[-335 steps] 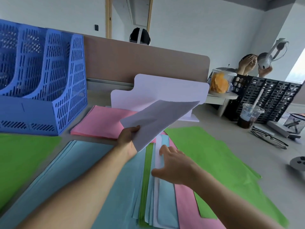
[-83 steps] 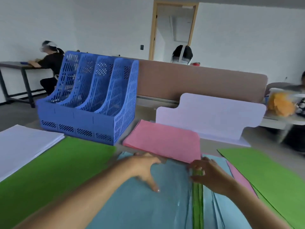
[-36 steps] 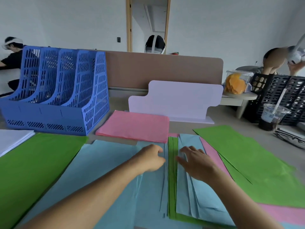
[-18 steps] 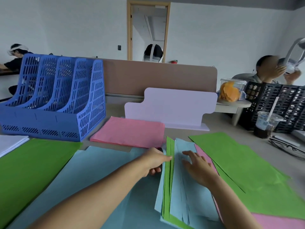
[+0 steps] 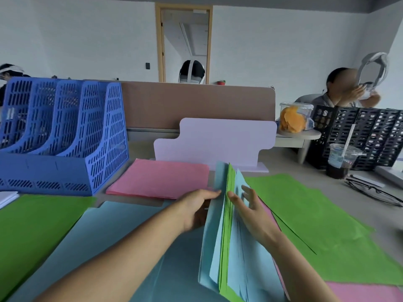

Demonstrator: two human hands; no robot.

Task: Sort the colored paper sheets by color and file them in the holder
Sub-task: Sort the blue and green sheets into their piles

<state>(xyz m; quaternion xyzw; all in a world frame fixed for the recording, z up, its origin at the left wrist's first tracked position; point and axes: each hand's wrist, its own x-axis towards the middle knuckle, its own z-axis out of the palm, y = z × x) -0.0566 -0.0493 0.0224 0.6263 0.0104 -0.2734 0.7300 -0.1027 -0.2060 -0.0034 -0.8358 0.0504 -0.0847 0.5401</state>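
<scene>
Sheets of light blue and green paper (image 5: 226, 236) stand tilted on edge in a loose bundle near the middle of the table (image 5: 386, 223), held up between two hands. The right hand (image 5: 255, 216) lies flat against the bundle's right face, its fingers (image 5: 246, 190) straight and spread. The left hand (image 5: 194, 210) meets the left face with one finger stretched along the paper. Its other fingers are hidden behind the sheets, so whether they grip cannot be told. Under the left forearm lies a large light blue sheet (image 5: 122, 236), with a green sheet (image 5: 37, 219) to its left and another green sheet (image 5: 316, 214) to the right of the bundle. A pink stack (image 5: 161, 179) sits just beyond the hands. The blue holder (image 5: 65, 136) stands at the far left, beside the pink stack, and a pale lilac board (image 5: 216, 140) stands upright behind that stack.
</scene>
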